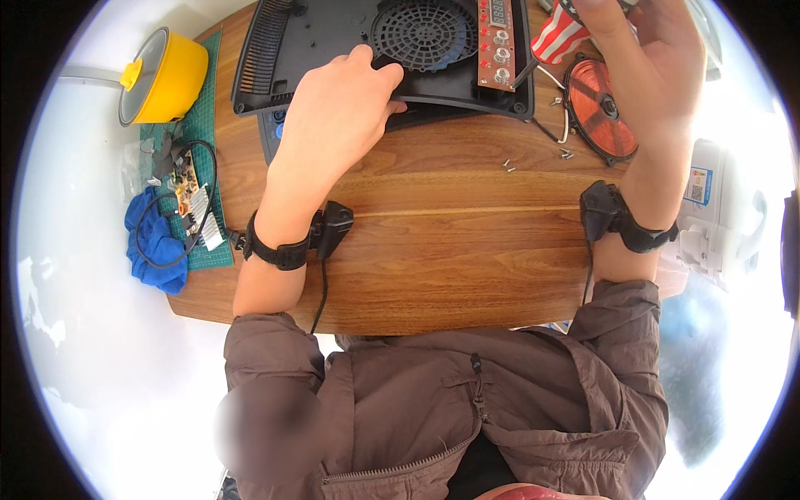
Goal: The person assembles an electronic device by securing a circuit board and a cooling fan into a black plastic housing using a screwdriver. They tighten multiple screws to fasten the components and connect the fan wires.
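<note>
Bench note, seen from beside the wooden table. The person stood over an opened induction cooker, its black plastic housing lying with the inside up at the far edge of the table. The round fan grille sat in the middle of the housing, and a reddish control board with buttons and a small display lay along its right side.

The left hand was clamped on the near rim of the housing, fingers curled over the edge just beside the grille. The right hand was raised above the copper-wound induction coil, which lay off to the right of the housing, joined to it by thin wires. Whether that hand was closed on anything I could not tell; its fingers ran out of view by a red-and-white striped object.

A few loose screws lay on the bare wood near the coil. Judged stage: mid-disassembly, shell steadied while internals are dealt with. The next move would need a firm hold on the housing and care with the wires.

Far left: yellow pot, green cutting mat, a circuit board, blue cloth.
</note>
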`<state>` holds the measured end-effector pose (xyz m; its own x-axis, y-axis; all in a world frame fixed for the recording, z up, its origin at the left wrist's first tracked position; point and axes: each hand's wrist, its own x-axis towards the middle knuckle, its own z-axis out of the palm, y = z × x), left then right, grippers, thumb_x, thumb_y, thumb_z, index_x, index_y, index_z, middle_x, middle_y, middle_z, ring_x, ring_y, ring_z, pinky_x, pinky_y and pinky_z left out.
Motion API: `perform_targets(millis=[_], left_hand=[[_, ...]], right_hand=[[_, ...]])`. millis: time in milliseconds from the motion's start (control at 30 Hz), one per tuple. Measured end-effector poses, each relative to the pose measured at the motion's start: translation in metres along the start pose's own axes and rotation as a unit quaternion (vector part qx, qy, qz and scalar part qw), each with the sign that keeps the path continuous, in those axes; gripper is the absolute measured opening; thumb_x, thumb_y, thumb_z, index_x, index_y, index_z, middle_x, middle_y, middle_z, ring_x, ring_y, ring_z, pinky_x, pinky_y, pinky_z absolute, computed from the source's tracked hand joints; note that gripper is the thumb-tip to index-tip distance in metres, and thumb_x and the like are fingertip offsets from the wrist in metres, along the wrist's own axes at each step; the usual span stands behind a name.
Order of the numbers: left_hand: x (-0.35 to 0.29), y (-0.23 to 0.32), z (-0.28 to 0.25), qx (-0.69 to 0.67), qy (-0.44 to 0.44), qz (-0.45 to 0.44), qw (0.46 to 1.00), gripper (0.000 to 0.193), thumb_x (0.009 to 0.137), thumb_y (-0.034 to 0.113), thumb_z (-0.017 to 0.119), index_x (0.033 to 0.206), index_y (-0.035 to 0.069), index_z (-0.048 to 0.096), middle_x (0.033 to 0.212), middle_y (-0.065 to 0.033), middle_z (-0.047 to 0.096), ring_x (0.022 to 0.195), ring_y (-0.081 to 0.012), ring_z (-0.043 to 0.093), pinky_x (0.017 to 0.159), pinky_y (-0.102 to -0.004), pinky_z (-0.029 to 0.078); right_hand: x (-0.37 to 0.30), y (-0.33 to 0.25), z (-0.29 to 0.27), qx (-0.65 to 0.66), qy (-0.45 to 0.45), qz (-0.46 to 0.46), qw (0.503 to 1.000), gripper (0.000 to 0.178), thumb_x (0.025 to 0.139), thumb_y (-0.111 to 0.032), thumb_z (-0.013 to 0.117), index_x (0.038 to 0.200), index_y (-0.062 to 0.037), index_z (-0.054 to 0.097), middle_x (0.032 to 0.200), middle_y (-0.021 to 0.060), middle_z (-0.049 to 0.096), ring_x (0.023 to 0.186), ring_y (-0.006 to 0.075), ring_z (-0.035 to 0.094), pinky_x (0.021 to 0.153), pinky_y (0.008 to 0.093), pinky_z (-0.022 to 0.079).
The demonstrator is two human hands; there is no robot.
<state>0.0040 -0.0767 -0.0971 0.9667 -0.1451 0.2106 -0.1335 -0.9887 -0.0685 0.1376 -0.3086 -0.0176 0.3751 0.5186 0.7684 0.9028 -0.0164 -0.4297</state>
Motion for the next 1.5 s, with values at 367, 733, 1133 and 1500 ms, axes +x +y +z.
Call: perform_targets(millis=[367,733,1133,1500], left_hand=[[-0.002,0.000,-0.001,0.000,0.001,-0.003,1.000,0.024,0.090,0.028,0.074,0.098,0.009,0.064,0.090,-0.0108,0.059,0.089,-0.0307,0.067,0.072,-0.0414,0.054],[-0.003,-0.001,-0.002,-0.002,-0.012,-0.013,1.000,0.024,0.089,0.028,0.075,0.100,0.008,0.065,0.091,-0.0113,0.059,0.091,-0.0309,0.067,0.074,-0.0418,0.054],[-0.001,-0.003,0.000,-0.033,0.005,-0.005,0.999,0.026,0.087,0.028,0.076,0.094,0.007,0.063,0.092,-0.0103,0.058,0.091,-0.0309,0.066,0.074,-0.0417,0.054],[-0.001,-0.002,-0.001,-0.025,-0.001,-0.005,1.000,0.026,0.086,0.027,0.078,0.095,0.008,0.062,0.091,-0.0105,0.059,0.090,-0.0310,0.066,0.074,-0.0413,0.055]], right_hand=[[0.001,-0.011,0.002,0.016,0.015,0.092,0.995,0.042,0.089,-0.014,0.082,0.124,-0.0016,0.063,0.110,0.0038,0.063,0.099,0.0136,0.063,0.091,0.0274,0.052],[0.011,-0.031,-0.009,0.125,-0.024,0.184,0.975,0.036,0.097,-0.010,0.072,0.130,-0.0016,0.060,0.098,0.0024,0.064,0.088,0.0090,0.064,0.078,0.0206,0.053],[-0.002,0.006,0.008,0.094,0.068,0.108,0.987,0.033,0.101,-0.009,0.065,0.133,-0.0024,0.060,0.096,0.0025,0.065,0.087,0.0103,0.066,0.070,0.0201,0.056],[0.008,-0.014,-0.004,-0.003,0.193,0.078,0.978,0.030,0.103,-0.015,0.061,0.129,-0.0012,0.062,0.090,0.0032,0.064,0.081,0.0125,0.067,0.069,0.0237,0.055]])
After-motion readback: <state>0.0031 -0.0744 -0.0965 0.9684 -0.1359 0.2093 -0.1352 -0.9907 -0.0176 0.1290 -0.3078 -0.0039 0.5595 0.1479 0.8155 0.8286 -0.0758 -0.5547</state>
